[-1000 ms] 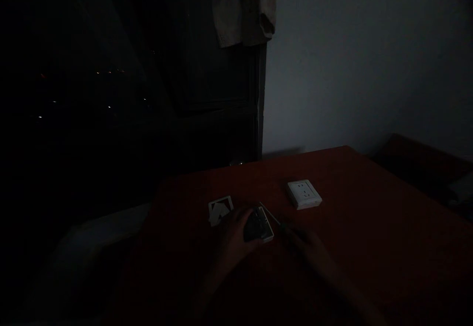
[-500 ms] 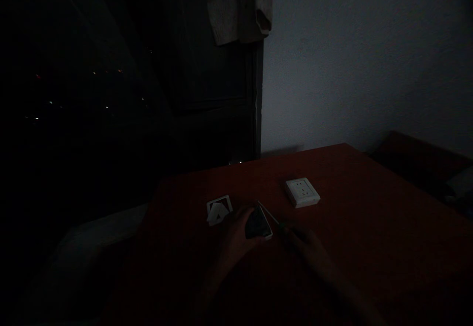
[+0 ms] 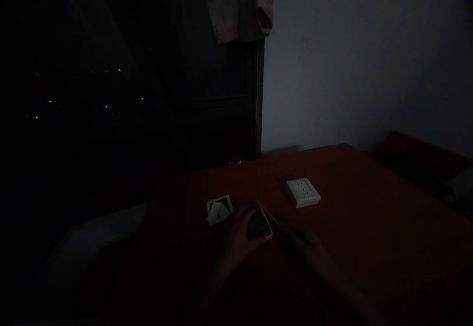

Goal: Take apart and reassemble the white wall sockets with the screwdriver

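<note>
My left hand [image 3: 238, 235] is closed round a square wall switch or socket unit [image 3: 259, 225] that has a dark inner side and a pale rim. The unit is tilted, and its far side is partly covered by my fingers. A screwdriver [image 3: 271, 214] is gripped by its dark greenish handle in my right hand [image 3: 308, 247]. Its thin shaft runs along the unit's right edge, with the tip close to the upper corner; in this low light I cannot tell whether it touches. Left of my left hand lies a white square cover frame [image 3: 229, 202] with loose pale pieces [image 3: 214, 212] on it.
A white wall socket [image 3: 303, 192] on a box-like base sits further back on the reddish-brown table [image 3: 369, 217]. Beyond the table are a pale wall [image 3: 351, 59], a dark window [image 3: 111, 89] and a hanging curtain [image 3: 238, 10]. The room is very dim.
The view has shifted slightly. The unit in my left hand has tilted a little, and its inner side looks plainer and darker. The screwdriver stays along the unit's right edge.
</note>
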The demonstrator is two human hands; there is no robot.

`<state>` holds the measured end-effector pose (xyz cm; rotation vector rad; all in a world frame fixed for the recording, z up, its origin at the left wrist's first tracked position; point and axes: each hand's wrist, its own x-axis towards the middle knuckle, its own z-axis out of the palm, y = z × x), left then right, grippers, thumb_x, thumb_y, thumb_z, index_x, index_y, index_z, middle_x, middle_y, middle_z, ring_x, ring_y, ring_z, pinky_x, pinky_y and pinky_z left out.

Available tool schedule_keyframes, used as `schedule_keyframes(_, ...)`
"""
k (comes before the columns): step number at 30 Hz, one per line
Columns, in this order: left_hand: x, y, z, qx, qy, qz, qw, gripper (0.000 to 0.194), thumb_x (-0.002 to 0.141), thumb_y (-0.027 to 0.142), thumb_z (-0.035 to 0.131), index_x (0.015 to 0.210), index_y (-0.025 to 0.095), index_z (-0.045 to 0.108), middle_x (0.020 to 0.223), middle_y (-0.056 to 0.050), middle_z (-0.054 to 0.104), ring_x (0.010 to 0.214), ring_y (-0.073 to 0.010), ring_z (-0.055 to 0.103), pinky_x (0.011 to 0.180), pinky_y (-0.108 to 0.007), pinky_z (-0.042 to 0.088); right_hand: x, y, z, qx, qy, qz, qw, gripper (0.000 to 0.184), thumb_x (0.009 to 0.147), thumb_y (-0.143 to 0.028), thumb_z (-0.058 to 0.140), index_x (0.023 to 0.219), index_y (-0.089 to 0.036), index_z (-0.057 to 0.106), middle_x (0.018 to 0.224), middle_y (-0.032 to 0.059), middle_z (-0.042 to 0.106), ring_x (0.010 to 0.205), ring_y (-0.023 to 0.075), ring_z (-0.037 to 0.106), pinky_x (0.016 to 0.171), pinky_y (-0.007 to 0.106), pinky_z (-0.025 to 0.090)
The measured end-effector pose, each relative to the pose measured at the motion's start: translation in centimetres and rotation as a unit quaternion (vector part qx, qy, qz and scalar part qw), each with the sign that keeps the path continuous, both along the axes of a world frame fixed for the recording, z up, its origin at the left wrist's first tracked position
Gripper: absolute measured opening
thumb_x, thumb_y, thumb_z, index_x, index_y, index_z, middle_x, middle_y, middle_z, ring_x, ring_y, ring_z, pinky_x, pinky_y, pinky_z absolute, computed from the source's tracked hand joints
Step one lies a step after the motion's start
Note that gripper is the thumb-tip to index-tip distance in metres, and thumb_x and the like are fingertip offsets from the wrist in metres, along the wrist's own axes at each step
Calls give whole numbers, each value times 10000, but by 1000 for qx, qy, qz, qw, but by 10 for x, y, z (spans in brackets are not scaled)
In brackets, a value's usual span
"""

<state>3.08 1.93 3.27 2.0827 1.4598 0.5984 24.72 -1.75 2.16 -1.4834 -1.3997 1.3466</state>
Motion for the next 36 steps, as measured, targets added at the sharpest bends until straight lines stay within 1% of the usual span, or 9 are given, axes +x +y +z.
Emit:
schedule_keyframes(8, -1, -5, -5, 30, -9, -16, 999, 668, 700, 223, 743, 1311, 267, 476, 1446, -71, 434, 1329, -271, 402, 1113, -463, 336, -1, -2, 3, -2, -7, 4, 1000, 491, 831, -615, 455, 922, -171, 645, 717, 12, 595, 616, 149, 530, 539, 242, 415)
schedule_keyframes(18, 1, -6, 0, 16, -20, -23, 999, 637, 723, 225, 716, 1312, 259, 475, 1449, -73, 428, 1333, -262, 392, 1122, -465, 322, 1, 0, -7, -6, -5, 9, 1000, 503, 836, -623, 450, 982, -182, 642, 721, 1, 592, 601, 147, 528, 527, 239, 410)
schedule_keyframes(23, -6, -9, 1, 40, -22, -4, 999, 636, 732, 247, 715, 1316, 276, 467, 1460, -64, 396, 1329, -258, 391, 1102, -442, 350, 2, -1, -4, -5, -3, 4, 1000, 530, 809, -660, 467, 946, -179, 643, 714, 5, 585, 607, 153, 524, 529, 242, 406)
schedule_keyframes(25, -17, -13, 4, 56, 7, 37, 998, 528, 776, 248, 664, 1278, 267, 503, 1401, -64, 453, 1287, -250, 438, 1075, -422, 381, 2, -2, -1, -13, -5, 4, 1000, 516, 820, -654, 460, 928, -182, 639, 727, 10, 588, 617, 153, 527, 537, 243, 413)
schedule_keyframes(28, -48, -22, 7, 61, 93, 119, 987, 354, 860, 275, 540, 1212, 240, 556, 1328, -74, 515, 1207, -251, 514, 1024, -414, 427, 2, -3, 1, -26, -14, -2, 1000, 503, 829, -644, 455, 918, -185, 640, 727, 12, 592, 630, 157, 537, 543, 247, 419)
schedule_keyframes(30, -76, -29, 7, 57, 160, 178, 969, 353, 896, 298, 461, 1226, 208, 550, 1364, -103, 483, 1201, -272, 522, 999, -419, 441, 1, -3, 1, -30, -21, -6, 999, 505, 828, -644, 454, 919, -186, 645, 725, 16, 602, 635, 164, 547, 547, 256, 423)
schedule_keyframes(32, -104, -34, 6, 39, 219, 213, 951, 358, 923, 297, 386, 1222, 189, 552, 1349, -114, 502, 1222, -279, 507, 1016, -423, 414, 1, -3, -1, -22, -24, -7, 999, 511, 822, -648, 456, 918, -185, 650, 728, 21, 611, 628, 166, 554, 544, 262, 428)
schedule_keyframes(34, -126, -39, 5, 5, 243, 250, 937, 375, 938, 300, 332, 1216, 170, 548, 1325, -123, 532, 1195, -274, 532, 996, -410, 423, 1, -2, -2, -9, -26, -9, 1000, 513, 821, -647, 458, 912, -183, 656, 744, 29, 622, 633, 167, 559, 543, 263, 431)
schedule_keyframes(36, -139, -42, 5, -53, 236, 274, 931, 391, 948, 339, 308, 1214, 163, 534, 1241, -120, 601, 1088, -258, 607, 915, -383, 472, 1, -2, -2, -10, -30, -17, 999, 513, 817, -647, 468, 919, -183, 661, 765, 35, 636, 645, 168, 563, 546, 261, 433)
